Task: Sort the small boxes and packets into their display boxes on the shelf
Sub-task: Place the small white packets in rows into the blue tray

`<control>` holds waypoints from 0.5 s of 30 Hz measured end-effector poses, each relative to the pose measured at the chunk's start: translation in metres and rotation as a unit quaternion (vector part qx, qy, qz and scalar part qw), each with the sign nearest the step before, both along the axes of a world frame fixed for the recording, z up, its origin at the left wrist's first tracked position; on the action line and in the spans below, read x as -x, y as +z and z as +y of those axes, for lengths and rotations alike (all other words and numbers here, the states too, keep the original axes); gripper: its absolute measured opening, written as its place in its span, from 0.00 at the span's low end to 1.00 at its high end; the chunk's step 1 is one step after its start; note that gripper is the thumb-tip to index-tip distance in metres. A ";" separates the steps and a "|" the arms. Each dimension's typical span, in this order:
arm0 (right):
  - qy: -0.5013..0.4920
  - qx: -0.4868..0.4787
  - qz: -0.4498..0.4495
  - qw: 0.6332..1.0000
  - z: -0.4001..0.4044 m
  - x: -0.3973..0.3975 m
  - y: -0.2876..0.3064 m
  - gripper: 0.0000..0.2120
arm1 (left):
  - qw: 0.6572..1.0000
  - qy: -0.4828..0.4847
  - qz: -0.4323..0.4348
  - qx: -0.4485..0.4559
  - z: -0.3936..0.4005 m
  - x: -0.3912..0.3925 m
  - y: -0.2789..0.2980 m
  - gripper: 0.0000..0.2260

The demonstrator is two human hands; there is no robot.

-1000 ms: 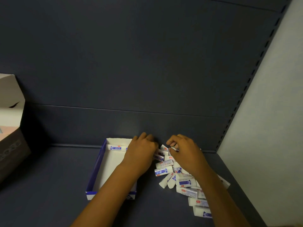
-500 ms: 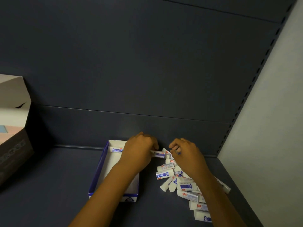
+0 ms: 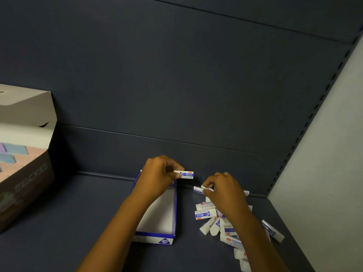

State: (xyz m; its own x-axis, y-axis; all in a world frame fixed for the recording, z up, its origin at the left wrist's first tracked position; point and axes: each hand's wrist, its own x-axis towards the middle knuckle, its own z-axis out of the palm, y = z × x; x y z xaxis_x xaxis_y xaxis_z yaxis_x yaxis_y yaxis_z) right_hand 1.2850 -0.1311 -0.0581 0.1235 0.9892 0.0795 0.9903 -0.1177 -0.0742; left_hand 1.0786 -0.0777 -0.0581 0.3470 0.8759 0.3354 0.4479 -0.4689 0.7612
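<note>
So, head view: dark shelf (image 3: 78, 222) with a dark back panel. Left hand (image 3: 159, 178) pinches one small white-and-blue box (image 3: 186, 174) between thumb and fingers, held above the far right corner of the open blue-and-white display box (image 3: 175, 213). That display box sits on the shelf at centre, its white floor mostly bare; the left forearm crosses over it. Right hand (image 3: 225, 191) is curled round another small box (image 3: 199, 189), pinching it at its right end, above the far end of the pile of small boxes (image 3: 218, 222). The pile lies loose on the shelf just right of the display box, running toward the near right edge, boxes at mixed angles. A big open carton (image 3: 29, 169) with pastel items inside stands at the far left, well apart from the hands.
</note>
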 end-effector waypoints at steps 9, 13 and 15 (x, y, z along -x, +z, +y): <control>-0.003 -0.037 -0.070 0.997 0.004 0.025 -0.011 0.11 | 1.000 0.008 -0.017 -0.002 0.001 0.000 -0.002 0.06; 0.001 -0.060 -0.017 0.998 0.004 0.025 -0.013 0.09 | 1.000 0.014 -0.021 -0.013 0.001 0.000 0.001 0.06; -0.004 -0.108 0.058 0.992 0.001 0.024 -0.012 0.07 | 0.999 0.020 -0.022 -0.023 0.002 0.001 0.004 0.06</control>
State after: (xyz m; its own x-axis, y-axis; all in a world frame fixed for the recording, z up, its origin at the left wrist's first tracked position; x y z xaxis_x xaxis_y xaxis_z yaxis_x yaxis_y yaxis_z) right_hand 1.2608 -0.1299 -0.0698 0.1511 0.9494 0.2753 0.9729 -0.0935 -0.2115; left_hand 1.0772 -0.0761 -0.0540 0.2957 0.8722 0.3896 0.4344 -0.4860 0.7584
